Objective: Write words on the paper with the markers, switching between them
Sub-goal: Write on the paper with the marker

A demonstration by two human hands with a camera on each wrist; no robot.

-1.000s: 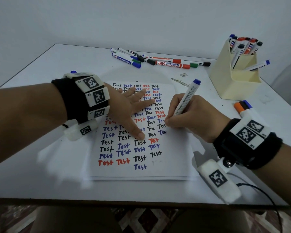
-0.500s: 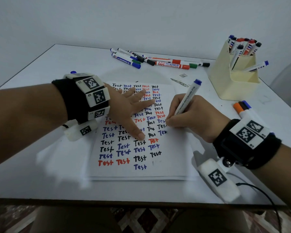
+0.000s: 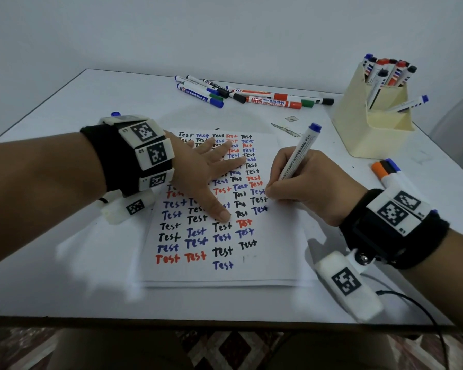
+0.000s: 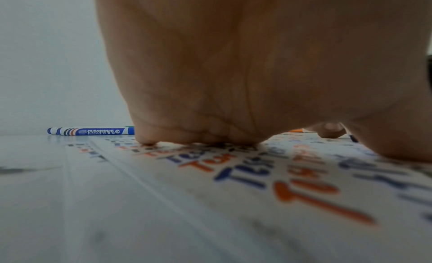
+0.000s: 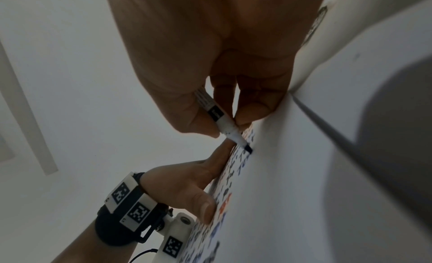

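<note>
Two hands on paper, which lies flat at table centre. Left hand flat, fingers spread straight, pressing sheet over "Test" rows, holds nothing. Right hand curled round blue-capped marker, tip touching paper beside right column. Loose markers at far edge; more in cream holder far right.

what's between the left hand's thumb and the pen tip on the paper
In the head view, only paper with handwritten "Test" words lies between the left hand thumb and the blue marker tip.
</note>
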